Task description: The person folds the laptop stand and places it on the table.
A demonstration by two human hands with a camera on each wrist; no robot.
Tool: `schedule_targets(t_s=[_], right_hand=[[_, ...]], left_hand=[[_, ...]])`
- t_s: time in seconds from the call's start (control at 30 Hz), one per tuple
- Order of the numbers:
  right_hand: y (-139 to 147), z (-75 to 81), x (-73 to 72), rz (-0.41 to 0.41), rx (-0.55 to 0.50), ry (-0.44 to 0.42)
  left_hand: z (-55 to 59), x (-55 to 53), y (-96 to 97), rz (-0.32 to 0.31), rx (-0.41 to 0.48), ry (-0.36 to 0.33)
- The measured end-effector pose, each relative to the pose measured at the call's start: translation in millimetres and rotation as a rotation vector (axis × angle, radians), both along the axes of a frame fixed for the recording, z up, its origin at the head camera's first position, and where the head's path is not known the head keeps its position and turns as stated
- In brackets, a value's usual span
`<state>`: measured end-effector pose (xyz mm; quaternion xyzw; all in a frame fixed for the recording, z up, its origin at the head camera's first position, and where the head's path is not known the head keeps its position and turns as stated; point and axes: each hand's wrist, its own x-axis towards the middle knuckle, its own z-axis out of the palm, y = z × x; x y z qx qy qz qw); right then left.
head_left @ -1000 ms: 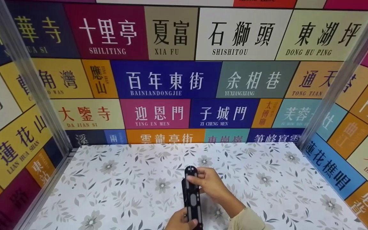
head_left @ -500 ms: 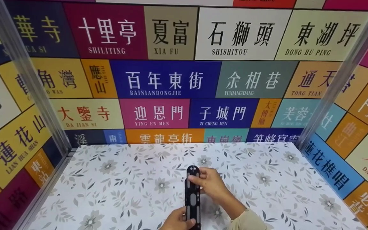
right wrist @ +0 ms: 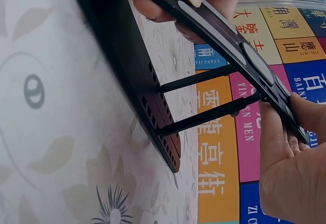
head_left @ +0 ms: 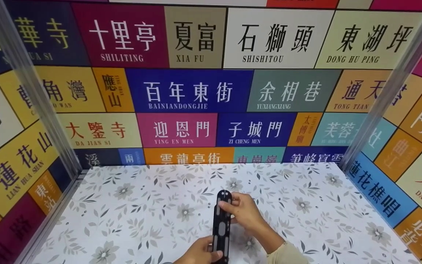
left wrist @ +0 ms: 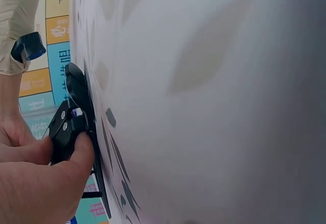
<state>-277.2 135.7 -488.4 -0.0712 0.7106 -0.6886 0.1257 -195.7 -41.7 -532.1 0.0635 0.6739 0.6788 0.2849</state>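
A black folding laptop stand (head_left: 222,220) with grey pads stands lengthwise on the table in the head view. My left hand (head_left: 198,251) grips its near end, the thumb on top. At the far end my right hand (head_left: 245,211) pinches the upper bar between thumb and fingers. In the right wrist view the stand is partly unfolded: two thin support legs (right wrist: 214,114) run between the raised upper bar (right wrist: 234,46) and the slotted base (right wrist: 145,94). The left wrist view shows the hinged near end (left wrist: 63,130) between my left thumb and fingers.
A white tabletop (head_left: 141,212) with a grey leaf and flower print lies under the stand. Panels of coloured signs (head_left: 189,91) enclose the back and both sides, with clear corner posts (head_left: 387,91) at left and right.
The far end of the stand has shifted slightly right, together with my right hand. My left hand has moved a little left, and the stand now leans slightly clockwise in the head view.
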Motion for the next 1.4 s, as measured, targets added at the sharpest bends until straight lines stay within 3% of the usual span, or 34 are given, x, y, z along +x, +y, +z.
schedule_targets(t_s=[0.37, 0.83, 1.13, 1.4], right_hand=[[2, -0.4, 4.4, -0.061, 0.014, 0.003], [7, -3.5, 12.2, -0.164, 0.139, 0.060], [9, -10.1, 16.4, -0.255, 0.162, 0.110], [9, -10.3, 23.2, -0.324, 0.179, 0.101]], left_hand=[[1.9, -5.7, -6.9, -0.069, -0.059, -0.005], [1.3, -13.5, -16.0, -0.187, 0.001, 0.033], [-1.2, -20.1, -19.5, -0.247, -0.017, 0.082], [0.3, -21.5, -21.8, -0.291, 0.046, 0.074]])
